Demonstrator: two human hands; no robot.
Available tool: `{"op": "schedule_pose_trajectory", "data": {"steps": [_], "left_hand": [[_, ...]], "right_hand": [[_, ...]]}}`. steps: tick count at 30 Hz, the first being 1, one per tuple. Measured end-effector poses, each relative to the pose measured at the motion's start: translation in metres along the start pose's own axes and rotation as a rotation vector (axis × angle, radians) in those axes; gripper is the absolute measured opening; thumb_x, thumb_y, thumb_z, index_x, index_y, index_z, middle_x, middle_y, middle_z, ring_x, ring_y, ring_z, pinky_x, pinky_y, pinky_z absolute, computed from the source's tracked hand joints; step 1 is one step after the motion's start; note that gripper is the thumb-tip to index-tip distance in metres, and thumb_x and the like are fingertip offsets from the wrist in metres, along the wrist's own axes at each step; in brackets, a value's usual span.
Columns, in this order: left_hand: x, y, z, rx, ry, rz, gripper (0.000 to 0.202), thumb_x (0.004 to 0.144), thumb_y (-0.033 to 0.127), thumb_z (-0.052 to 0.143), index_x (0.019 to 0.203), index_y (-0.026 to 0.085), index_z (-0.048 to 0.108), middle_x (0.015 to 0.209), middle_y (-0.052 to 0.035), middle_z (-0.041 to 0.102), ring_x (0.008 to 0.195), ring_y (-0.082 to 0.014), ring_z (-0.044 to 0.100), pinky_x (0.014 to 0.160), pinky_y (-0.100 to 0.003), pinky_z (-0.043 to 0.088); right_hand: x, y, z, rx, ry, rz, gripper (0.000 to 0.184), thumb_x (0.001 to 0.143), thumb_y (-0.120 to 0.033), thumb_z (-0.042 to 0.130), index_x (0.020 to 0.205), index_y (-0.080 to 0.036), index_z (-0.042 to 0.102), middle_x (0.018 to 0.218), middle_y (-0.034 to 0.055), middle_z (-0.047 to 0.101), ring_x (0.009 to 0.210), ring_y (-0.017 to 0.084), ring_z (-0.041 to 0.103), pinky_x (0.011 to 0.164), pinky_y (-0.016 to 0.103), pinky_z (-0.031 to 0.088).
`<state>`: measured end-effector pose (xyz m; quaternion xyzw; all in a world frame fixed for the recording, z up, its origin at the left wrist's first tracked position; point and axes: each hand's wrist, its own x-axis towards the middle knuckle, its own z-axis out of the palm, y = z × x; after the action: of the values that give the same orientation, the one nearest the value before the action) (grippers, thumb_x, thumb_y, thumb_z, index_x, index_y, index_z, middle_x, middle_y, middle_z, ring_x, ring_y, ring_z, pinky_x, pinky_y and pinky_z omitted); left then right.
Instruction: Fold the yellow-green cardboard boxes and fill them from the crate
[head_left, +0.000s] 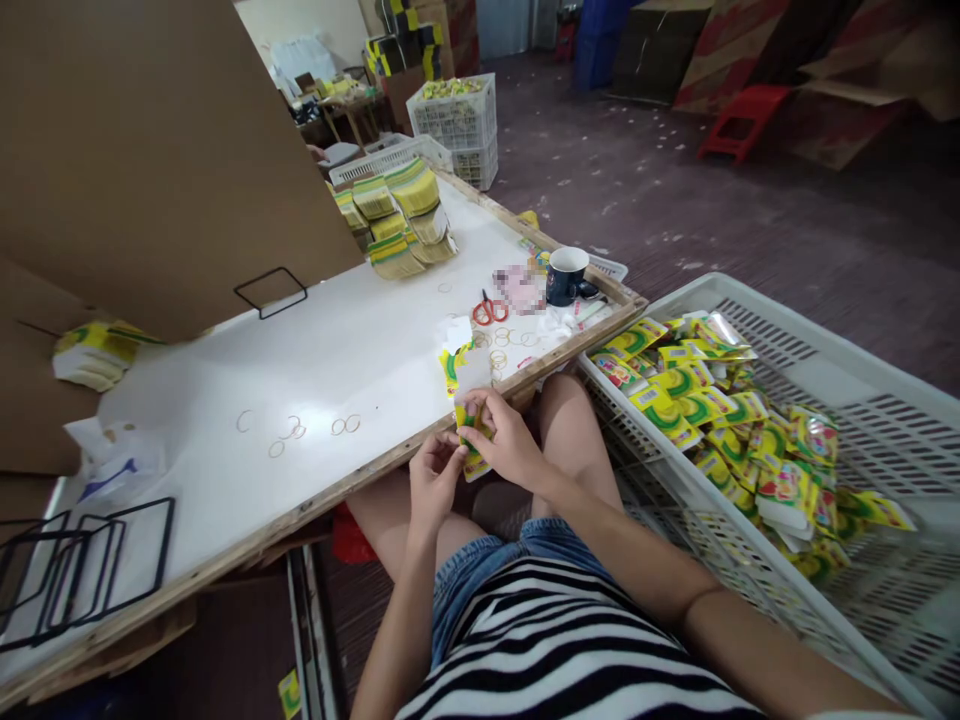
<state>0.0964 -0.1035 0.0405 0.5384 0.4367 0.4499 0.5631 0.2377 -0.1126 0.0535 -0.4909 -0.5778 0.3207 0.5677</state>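
Both my hands meet just below the near edge of the white table (330, 360), over my lap. My right hand (508, 436) is closed round a small stack of yellow and green sachets (470, 432), fingers wrapped over its top. My left hand (435, 478) pinches the lower edge of the same stack. More sachets (459, 362) with white backs stand on the table edge right above my hands. Loose rubber bands (504, 345) lie on the table beside them.
A white plastic crate (862, 400) at my right holds several loose sachets (720, 420). On the table: red scissors (490, 310), a dark mug (566, 275), bundled sachet stacks (401, 220), more rubber bands (300, 428). A big cardboard sheet (165, 150) leans at left. Black wire frames (82, 570) lie near left.
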Motion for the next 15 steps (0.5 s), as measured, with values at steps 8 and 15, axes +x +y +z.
{"op": "schedule_pose_trajectory", "data": {"steps": [8, 15], "left_hand": [[-0.008, 0.003, 0.009, -0.233, -0.248, -0.212, 0.058, 0.067, 0.061, 0.072, 0.104, 0.016, 0.067, 0.086, -0.0092, 0.072, 0.09, -0.0283, 0.068, 0.077, -0.037, 0.055], [-0.01, -0.008, 0.015, -0.166, 0.019, -0.123, 0.045, 0.073, 0.055, 0.069, 0.096, 0.018, 0.064, 0.088, -0.0053, 0.073, 0.08, -0.0212, 0.069, 0.073, -0.033, 0.056]], "right_hand": [[-0.015, -0.014, -0.001, 0.319, 0.002, 0.081, 0.02, 0.084, -0.025, 0.059, 0.102, -0.025, 0.05, 0.078, -0.0026, 0.048, 0.063, 0.012, 0.048, 0.058, 0.023, 0.044], [-0.03, 0.001, -0.007, 0.126, 0.193, 0.145, 0.028, 0.083, -0.031, 0.061, 0.111, -0.025, 0.058, 0.093, 0.0027, 0.06, 0.07, 0.015, 0.051, 0.063, 0.027, 0.046]]}}
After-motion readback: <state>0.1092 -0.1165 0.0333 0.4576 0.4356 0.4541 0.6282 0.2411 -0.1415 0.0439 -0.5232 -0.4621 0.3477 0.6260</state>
